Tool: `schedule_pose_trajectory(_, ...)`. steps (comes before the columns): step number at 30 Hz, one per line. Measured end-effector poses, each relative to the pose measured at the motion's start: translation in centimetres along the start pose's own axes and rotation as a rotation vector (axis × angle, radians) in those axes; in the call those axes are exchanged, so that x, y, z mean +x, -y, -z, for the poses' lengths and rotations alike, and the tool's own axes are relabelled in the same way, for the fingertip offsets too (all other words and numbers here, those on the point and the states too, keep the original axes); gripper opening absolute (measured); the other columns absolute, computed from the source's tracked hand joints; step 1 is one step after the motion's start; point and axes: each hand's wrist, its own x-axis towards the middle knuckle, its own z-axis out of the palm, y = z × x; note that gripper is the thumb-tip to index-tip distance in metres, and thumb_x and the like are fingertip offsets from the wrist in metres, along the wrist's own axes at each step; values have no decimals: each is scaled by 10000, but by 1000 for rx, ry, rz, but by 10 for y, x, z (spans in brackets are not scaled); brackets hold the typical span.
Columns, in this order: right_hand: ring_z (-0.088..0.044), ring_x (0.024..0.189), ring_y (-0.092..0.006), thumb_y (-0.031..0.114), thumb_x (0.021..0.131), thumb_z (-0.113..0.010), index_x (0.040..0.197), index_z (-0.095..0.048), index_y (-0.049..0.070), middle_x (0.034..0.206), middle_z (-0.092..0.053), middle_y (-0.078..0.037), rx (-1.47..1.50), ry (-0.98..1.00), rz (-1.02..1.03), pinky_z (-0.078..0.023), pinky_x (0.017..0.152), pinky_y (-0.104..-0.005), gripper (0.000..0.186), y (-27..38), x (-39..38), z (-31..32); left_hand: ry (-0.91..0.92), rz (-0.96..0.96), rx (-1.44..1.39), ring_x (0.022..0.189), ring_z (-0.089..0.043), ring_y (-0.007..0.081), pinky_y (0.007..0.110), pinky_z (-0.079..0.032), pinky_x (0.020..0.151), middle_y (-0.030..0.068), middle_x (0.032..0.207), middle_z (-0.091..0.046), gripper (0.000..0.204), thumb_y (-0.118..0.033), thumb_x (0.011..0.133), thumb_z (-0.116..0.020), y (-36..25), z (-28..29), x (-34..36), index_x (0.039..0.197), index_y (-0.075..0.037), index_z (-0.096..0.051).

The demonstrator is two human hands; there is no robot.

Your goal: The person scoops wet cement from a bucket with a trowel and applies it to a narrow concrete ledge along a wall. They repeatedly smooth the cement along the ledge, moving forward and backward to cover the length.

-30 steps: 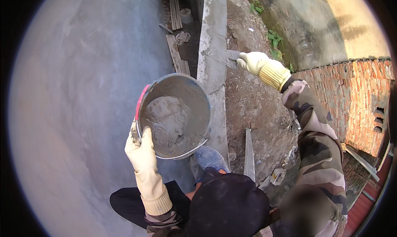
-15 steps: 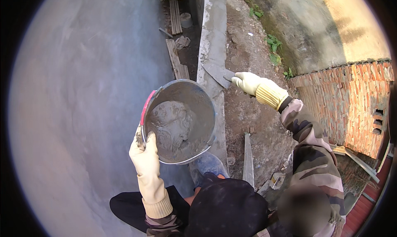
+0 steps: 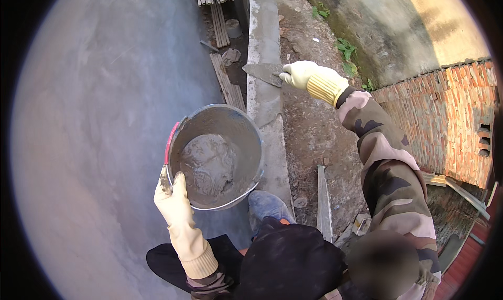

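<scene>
My left hand (image 3: 173, 195), in a cream glove with dirty fingertips, grips a metal bucket (image 3: 243, 145) at its left rim by the red-covered handle. Wet grey mortar (image 3: 207, 161) lies inside. My right hand (image 3: 303, 76), also gloved, is closed on the handle of a trowel (image 3: 262, 73), whose mortar-smeared blade lies on or just over the top of a narrow concrete wall ledge (image 3: 264, 25). Fresh grey mortar coats part of that ledge, and a blue boot (image 3: 267, 206) stands at its near end.
Grey plastered surface (image 3: 105, 90) spans the left. Timber boards (image 3: 222, 80) and a white pail (image 3: 233, 29) lie beside the ledge. To the right are a dirt strip (image 3: 306, 132), plants (image 3: 346, 48), a stained wall (image 3: 387, 28), brickwork (image 3: 445, 117) and an upright metal bar (image 3: 324, 200).
The trowel and my right hand dipped toward me, then moved forward and left along the ledge. The bucket moved right, then back left, ending slightly lower in view.
</scene>
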Motion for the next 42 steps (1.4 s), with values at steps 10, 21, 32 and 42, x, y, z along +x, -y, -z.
schedule_pose_trajectory(10, -759, 936, -456, 414, 1089, -600, 1166, -734, 84, 910, -770, -223, -140, 294, 340, -601, 887, -556, 365, -20, -120, -35, -162, 36, 31, 518, -458, 26, 245, -312, 406, -23, 835, -694, 287, -93, 1050, -712, -27, -29, -34, 1329, -31, -746)
schedule_pose_trajectory(21, -757, 1135, -427, 449, 1128, -478, 1298, -751, 13, 1236, -791, -220, 228, -82, -287, -571, 984, -533, 541, -31, -2, 44, -66, 47, 106, 476, -412, 40, 256, -296, 397, -38, 791, -653, 302, -118, 1057, -715, -29, -18, -21, 1350, -47, -739)
schedule_pose_trajectory(32, -726, 876, -315, 482, 1139, -523, 1203, -722, 50, 984, -738, -184, 794, 328, -177, -579, 774, -452, 480, 55, -167, -78, 56, 35, 21, 511, -445, 33, 247, -319, 412, -41, 786, -648, 327, -114, 1053, -728, -16, 4, -5, 1369, -32, -732)
schedule_pose_trajectory(42, -480, 461, -109, 457, 1187, -396, 1072, -689, 103, 621, -536, 47, 2009, 141, -666, -433, 434, -268, 473, 63, -131, -174, 60, 36, 100, 535, -462, 35, 243, -328, 427, -34, 824, -672, 342, -137, 1053, -731, -19, -1, -8, 1381, -40, -733)
